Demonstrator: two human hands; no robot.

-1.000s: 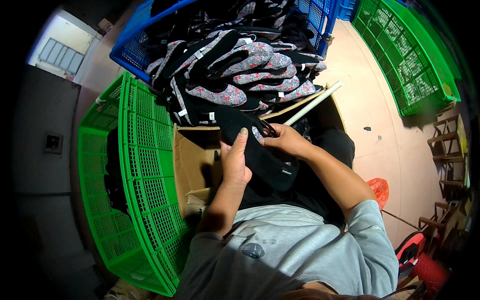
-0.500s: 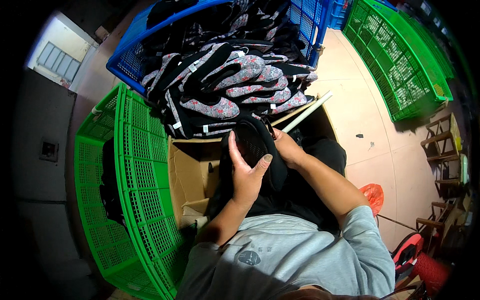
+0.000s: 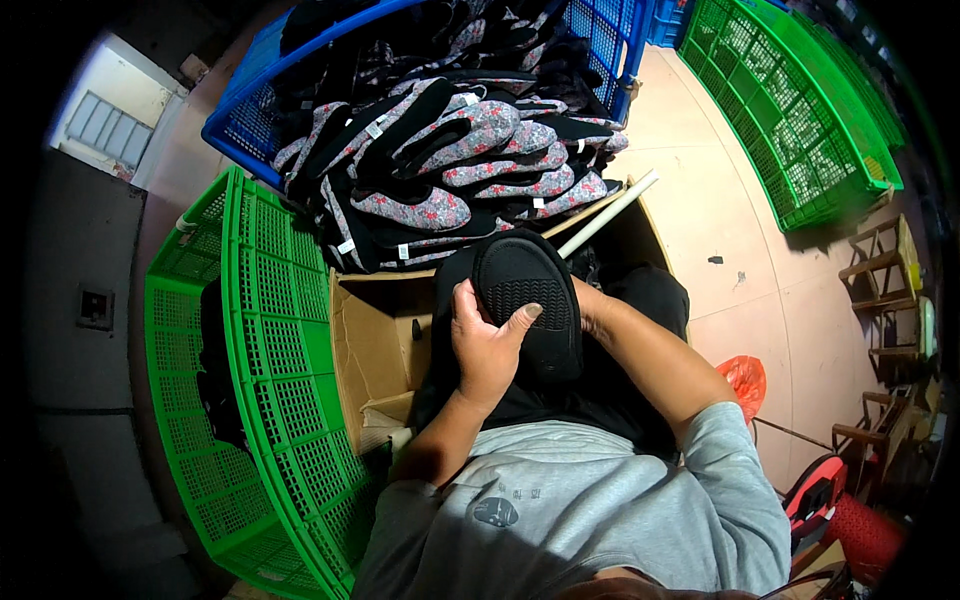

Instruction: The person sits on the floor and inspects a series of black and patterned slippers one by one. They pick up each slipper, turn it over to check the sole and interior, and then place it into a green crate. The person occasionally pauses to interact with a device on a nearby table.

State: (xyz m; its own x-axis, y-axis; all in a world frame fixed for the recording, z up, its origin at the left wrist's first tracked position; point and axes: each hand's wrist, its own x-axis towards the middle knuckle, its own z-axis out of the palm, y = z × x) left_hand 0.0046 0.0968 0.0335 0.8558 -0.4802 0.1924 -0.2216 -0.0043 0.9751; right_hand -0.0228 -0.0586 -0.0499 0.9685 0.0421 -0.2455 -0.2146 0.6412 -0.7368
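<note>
A black slipper (image 3: pixel 529 278) is held over my lap, its ridged sole facing up. My left hand (image 3: pixel 490 340) grips its left edge, the thumb lying across the tread and the fingers curled round the side. My right hand (image 3: pixel 590 305) is at the slipper's right side, partly behind it; its fingers are hidden beneath the sole. Just ahead lies a heap of floral slippers (image 3: pixel 420 207) in grey and red with black soles, some with small white tags.
The heap fills a blue crate (image 3: pixel 235 130). Below it stands an open cardboard box (image 3: pixel 375 335) with a white tube (image 3: pixel 610 215) at its right edge. A green crate (image 3: pixel 285 370) is at left, another green crate (image 3: pixel 780 120) at far right. A red bag (image 3: pixel 745 385) lies right of me.
The slipper has turned so its sole faces up more fully. My right hand has slipped further behind it. The whole view has shifted slightly.
</note>
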